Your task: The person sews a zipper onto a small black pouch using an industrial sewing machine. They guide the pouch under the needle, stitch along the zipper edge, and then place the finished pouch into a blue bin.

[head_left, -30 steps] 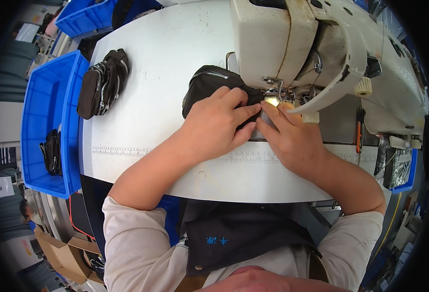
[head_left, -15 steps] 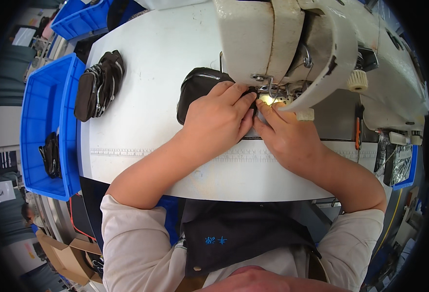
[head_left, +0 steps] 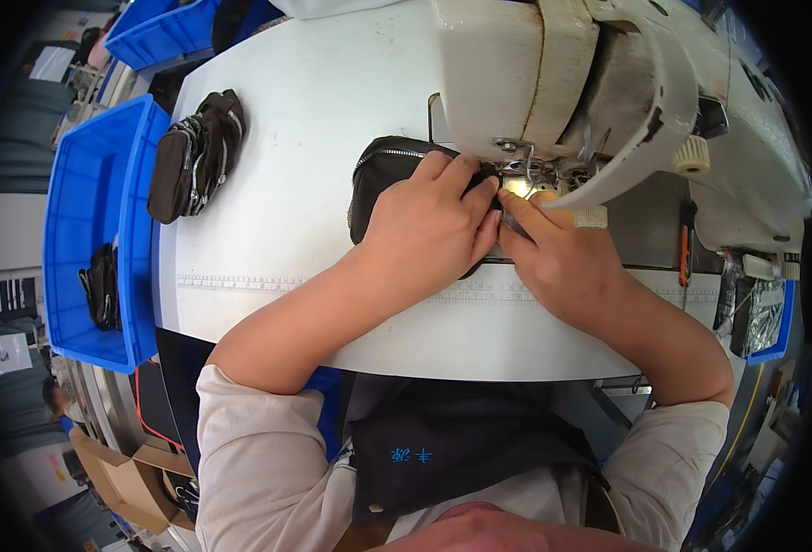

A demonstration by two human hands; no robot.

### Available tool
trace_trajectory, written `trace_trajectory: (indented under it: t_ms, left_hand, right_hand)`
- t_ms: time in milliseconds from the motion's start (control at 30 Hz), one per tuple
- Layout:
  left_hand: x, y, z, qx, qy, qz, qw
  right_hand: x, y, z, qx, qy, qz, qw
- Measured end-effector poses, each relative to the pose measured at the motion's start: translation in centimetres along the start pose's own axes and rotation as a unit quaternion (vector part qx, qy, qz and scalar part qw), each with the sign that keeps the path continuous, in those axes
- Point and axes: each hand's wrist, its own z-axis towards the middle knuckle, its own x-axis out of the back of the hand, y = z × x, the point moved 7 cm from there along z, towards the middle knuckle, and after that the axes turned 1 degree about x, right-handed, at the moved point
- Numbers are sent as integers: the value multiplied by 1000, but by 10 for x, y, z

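A dark brown zippered pouch (head_left: 375, 187) lies on the white table, its right edge at the lit needle area (head_left: 524, 182) of a sewing machine (head_left: 493, 78). Across the pouch rests my left hand (head_left: 427, 219), closed, with thumb and fingers gripping the fabric near that edge. My right hand (head_left: 567, 262) is closed too, its fingertips pinching the same edge just in front of the needle area. Both sets of fingertips nearly meet there. The bit of edge under them is mostly hidden.
A stack of similar brown pouches (head_left: 198, 156) sits at the table's left. Beyond it stands a blue bin (head_left: 139, 230) with a dark pouch (head_left: 102, 287) inside. Orange-handled snips (head_left: 685, 247) lie right of my right hand. A ruler strip (head_left: 268, 281) runs along the front.
The whole view has shifted slightly, so table and machine appear a little further right. Both hands keep their grip on the pouch, with no clear movement relative to the machine.
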Motion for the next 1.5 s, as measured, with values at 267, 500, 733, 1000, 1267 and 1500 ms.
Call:
trace_trajectory:
  t_ms: [267, 500, 733, 1000, 1267, 1500]
  left_hand:
    - [2, -9, -3, -8, -33, -48, 998]
    - [10, -8, -13, -29, -124, -109, 986]
    - [16, -9, -6, -39, -74, -132, 988]
    - [17, -4, -6, -97, -40, -93, 990]
    - [16, 0, -5, -121, -68, -59, 988]
    - [17, -3, -4, -122, -79, -81, 986]
  right_hand:
    - [-2, 6, -2, -19, 30, 3, 999]
    - [1, 9, -1, -31, 29, 18, 999]
    - [2, -11, -6, 28, -8, 74, 997]
    - [-4, -13, -14, 31, -9, 71, 997]
    - [-3, -13, -12, 36, -11, 68, 997]
    - [-3, -13, -12, 35, -12, 73, 997]
